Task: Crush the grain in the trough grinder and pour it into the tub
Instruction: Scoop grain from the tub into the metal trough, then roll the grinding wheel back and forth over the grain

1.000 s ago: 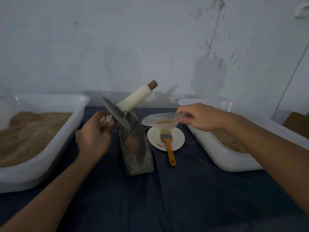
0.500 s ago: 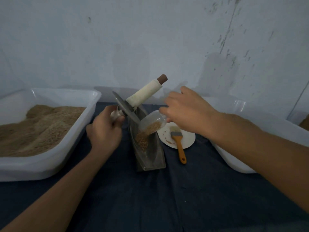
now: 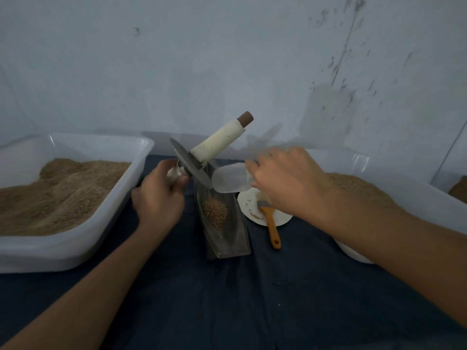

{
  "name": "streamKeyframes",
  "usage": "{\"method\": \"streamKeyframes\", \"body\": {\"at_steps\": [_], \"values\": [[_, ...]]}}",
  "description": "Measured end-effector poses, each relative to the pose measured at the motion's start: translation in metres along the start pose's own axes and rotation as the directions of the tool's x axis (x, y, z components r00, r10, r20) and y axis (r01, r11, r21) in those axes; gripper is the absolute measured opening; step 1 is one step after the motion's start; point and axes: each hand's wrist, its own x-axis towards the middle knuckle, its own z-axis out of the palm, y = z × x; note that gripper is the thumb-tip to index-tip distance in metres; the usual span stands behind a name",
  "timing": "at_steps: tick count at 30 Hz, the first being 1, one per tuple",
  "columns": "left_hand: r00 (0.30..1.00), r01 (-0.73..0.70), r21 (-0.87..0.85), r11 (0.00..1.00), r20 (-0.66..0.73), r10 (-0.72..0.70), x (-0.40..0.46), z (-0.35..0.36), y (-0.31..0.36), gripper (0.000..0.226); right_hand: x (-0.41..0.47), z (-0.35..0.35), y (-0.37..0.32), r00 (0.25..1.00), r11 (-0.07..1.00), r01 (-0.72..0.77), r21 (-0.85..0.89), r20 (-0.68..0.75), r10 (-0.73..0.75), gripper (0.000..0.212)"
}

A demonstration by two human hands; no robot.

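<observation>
The metal trough grinder [image 3: 227, 238] stands on the dark cloth at the centre, with a small heap of grain [image 3: 215, 213] in its channel. My left hand [image 3: 159, 198] grips one handle of the grinding wheel [image 3: 190, 165], tilted up over the trough's far end; its other cream handle [image 3: 218, 142] points up and right. My right hand [image 3: 285, 180] holds a clear plastic scoop [image 3: 231, 178], tipped mouth-down above the trough and looking empty. A white tub [image 3: 141, 157] of grain stands at the left, another white tub [image 3: 414, 193] at the right.
A small white plate [image 3: 249, 205] with a few grains lies right of the trough, with an orange-handled brush [image 3: 272, 227] resting on it. A pale wall rises close behind the table. Dark cloth covers the tabletop in front.
My right hand carried the scoop from over the plate to the trough and tipped it; the grain went from the scoop into the trough. The wheel stayed raised in my left hand.
</observation>
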Motion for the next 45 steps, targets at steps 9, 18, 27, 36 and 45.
{"method": "streamKeyframes", "body": {"at_steps": [9,18,27,36,45], "values": [[0.987,-0.144,0.073,0.987,0.078,0.139,-0.001,0.002,-0.005,0.028,-0.040,0.062,0.093,0.807,0.723,-0.580,0.375,0.383,0.449,0.032],[0.966,-0.232,0.154,0.960,0.156,0.209,-0.006,0.005,0.002,0.037,-0.079,0.129,0.109,0.495,0.537,-0.815,0.217,0.742,0.452,0.036],[0.957,-0.228,0.192,0.955,0.223,0.184,0.001,0.005,0.006,0.037,-0.065,0.126,0.105,0.404,0.551,-0.807,0.211,0.878,0.256,0.029],[0.927,-0.251,0.199,0.947,0.331,0.176,0.008,-0.002,0.012,0.040,0.021,0.069,0.046,0.901,0.638,-0.324,0.698,0.023,0.433,0.028],[0.868,-0.306,0.248,0.919,0.470,0.162,0.025,-0.007,0.008,0.037,0.078,0.101,-0.040,0.933,0.637,-0.359,0.682,0.233,0.276,0.065]]}}
